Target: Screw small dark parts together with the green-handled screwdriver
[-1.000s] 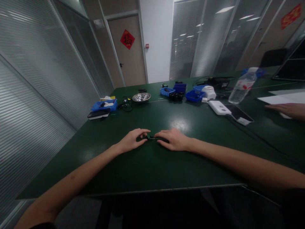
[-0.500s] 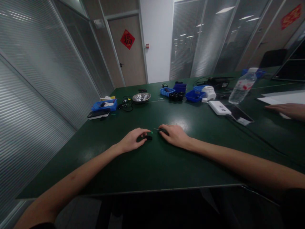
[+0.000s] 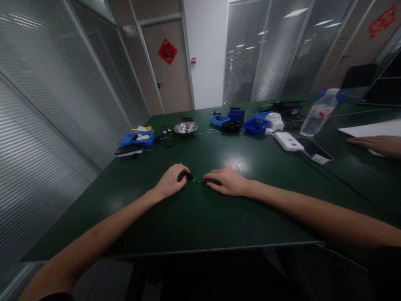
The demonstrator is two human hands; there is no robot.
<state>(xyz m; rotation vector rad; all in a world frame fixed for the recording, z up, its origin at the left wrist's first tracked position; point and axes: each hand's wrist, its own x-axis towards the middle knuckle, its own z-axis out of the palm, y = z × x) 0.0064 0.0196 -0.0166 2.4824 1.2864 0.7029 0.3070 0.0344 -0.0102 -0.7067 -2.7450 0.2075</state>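
Note:
My left hand (image 3: 171, 180) is closed, thumb and fingers gripping a small black part (image 3: 182, 176) whose kind I cannot make out. Just right of it lies a tiny green piece (image 3: 194, 179); whether it is attached to the black part I cannot tell. My right hand (image 3: 228, 181) is wrapped over the dark handle of a slim screwdriver (image 3: 213, 182), low over the tabletop. Its thin metal shaft points left, with the tip at or very near the green piece. My right palm hides part of the handle.
On the green table (image 3: 175, 225) stand a metal bowl (image 3: 186, 128), a blue tray (image 3: 138, 138), several blue bins (image 3: 255, 126), a white power bank (image 3: 288, 141) and a water bottle (image 3: 320, 113). Another person's hand (image 3: 380, 145) rests on paper at the right.
My left fingers have closed around the black part, which moved left and slightly away from me. My right hand has shifted slightly, and the screwdriver now lies lower, its tip farther left.

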